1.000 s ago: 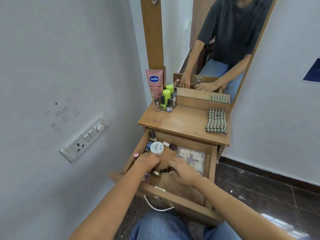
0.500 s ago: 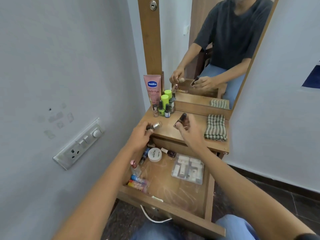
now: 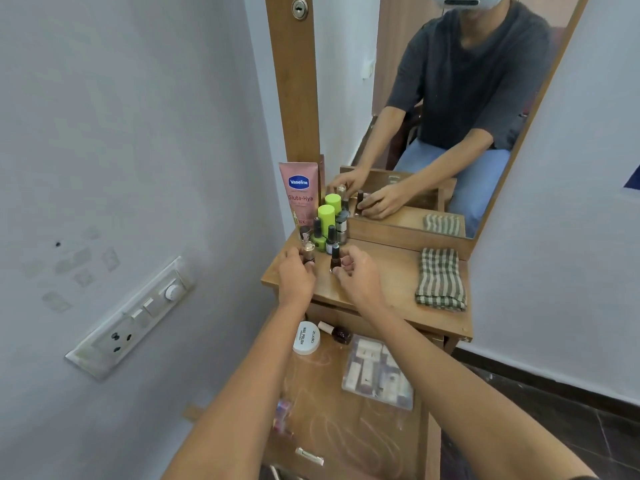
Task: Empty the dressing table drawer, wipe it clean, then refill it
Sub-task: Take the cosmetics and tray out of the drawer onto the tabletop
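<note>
The wooden drawer (image 3: 427, 445) stands pulled out below the dressing table top (image 3: 388, 282). My left hand (image 3: 296, 277) is shut on a small gold-capped bottle (image 3: 307, 252), held upright on the top. My right hand (image 3: 356, 275) grips a dark nail polish bottle (image 3: 335, 259), also upright on the top, beside a cluster of small bottles (image 3: 329, 230). In the drawer lie a white round jar (image 3: 306, 337), a dark nail polish bottle (image 3: 337, 333), a clear packet of small items (image 3: 379, 374) and some small tubes (image 3: 281, 415) at the left, partly hidden by my left arm.
A folded checked cloth (image 3: 440, 278) lies on the right of the top. A pink Vaseline tube (image 3: 299, 194) leans at the back left. The mirror (image 3: 450, 98) rises behind. A switch panel (image 3: 133, 318) is on the left wall, dark tiled floor at right.
Both hands lifted out of the drawer, each with a small bottle, and moved forward and down onto the table top next to the bottle cluster.
</note>
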`<state>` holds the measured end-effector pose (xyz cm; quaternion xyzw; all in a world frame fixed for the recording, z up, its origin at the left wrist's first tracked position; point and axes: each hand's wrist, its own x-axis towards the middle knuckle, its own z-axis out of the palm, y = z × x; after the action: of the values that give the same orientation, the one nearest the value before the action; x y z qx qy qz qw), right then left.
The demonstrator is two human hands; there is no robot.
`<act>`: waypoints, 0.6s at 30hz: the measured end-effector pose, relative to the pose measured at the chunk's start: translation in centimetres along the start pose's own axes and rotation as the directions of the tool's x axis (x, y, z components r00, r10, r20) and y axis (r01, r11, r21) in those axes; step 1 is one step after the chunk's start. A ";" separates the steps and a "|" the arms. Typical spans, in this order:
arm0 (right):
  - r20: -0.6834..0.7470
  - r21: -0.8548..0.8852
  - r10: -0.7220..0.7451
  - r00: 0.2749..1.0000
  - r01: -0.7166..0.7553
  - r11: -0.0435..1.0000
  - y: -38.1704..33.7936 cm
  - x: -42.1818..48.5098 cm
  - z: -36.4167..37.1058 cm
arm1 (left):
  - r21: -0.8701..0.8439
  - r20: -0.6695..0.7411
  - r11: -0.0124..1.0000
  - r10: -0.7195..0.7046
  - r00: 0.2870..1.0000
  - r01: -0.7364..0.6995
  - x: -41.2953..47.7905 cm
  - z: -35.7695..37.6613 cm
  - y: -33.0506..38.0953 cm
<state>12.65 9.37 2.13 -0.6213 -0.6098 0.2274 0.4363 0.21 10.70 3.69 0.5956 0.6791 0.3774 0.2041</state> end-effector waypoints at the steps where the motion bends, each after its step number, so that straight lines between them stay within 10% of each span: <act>1: -0.017 0.013 0.001 1.000 -0.001 1.000 -0.1 0.2 0.4 | -0.007 -0.001 1.000 -0.002 1.000 0.002 0.2 0.2 -0.2; 18: -0.114 0.011 0.100 0.988 -0.100 0.995 -0.5 2.5 2.9 | -0.053 -0.083 0.998 0.030 0.996 -0.035 2.6 1.9 -1.7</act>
<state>10.44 12.41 1.65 -0.6620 -0.5514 0.2146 0.4600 -0.06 13.68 1.71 0.5848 0.6665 0.4232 0.1862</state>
